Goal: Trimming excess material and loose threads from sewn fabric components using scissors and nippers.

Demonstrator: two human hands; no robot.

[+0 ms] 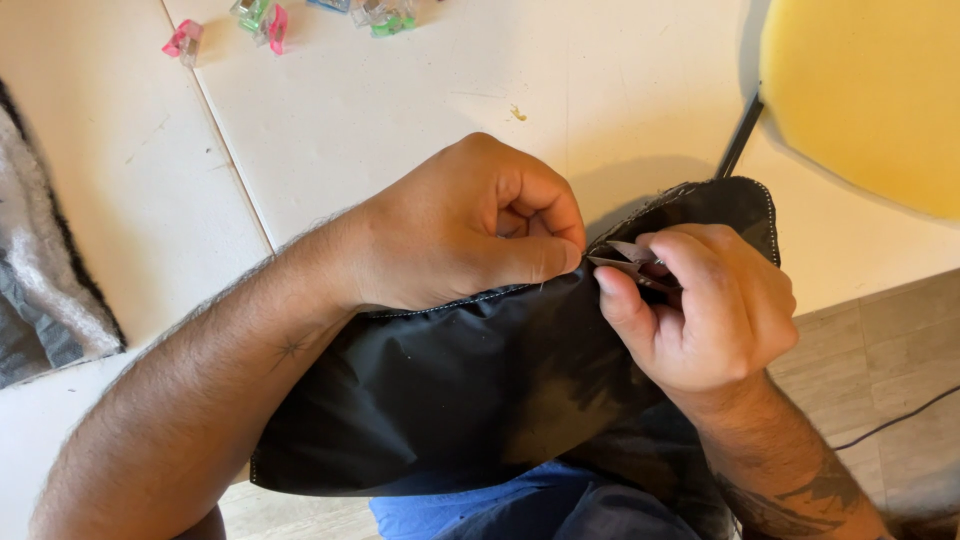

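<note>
White tabletop panels fill most of the view, with a strip of grey plank floor showing past the near edge at the right. Across that edge lies a piece of black fabric, partly on the table and partly draped toward the person's lap, which appears to let the weight hang and keep the seam flat. The left hand is curled tight, thumb pressed against the forefinger right at the white-stitched edge of the cloth, apparently pinching a thread or the hem itself so it stays taut; what exactly sits between the fingertips is too small to tell. The right hand is closed around a small pair of grey thread snips, whose tip points at the spot where the left thumb grips, nearly touching it. Holding both hands so close together seems to steady the cut at the seam. Well apart, at the far edge of the table, a scatter of pink, green and clear sewing clips lies unused. A yellow foam piece sits at the upper right with a thin dark strip beside it, and a grey fleecy cloth rests at the left.
</note>
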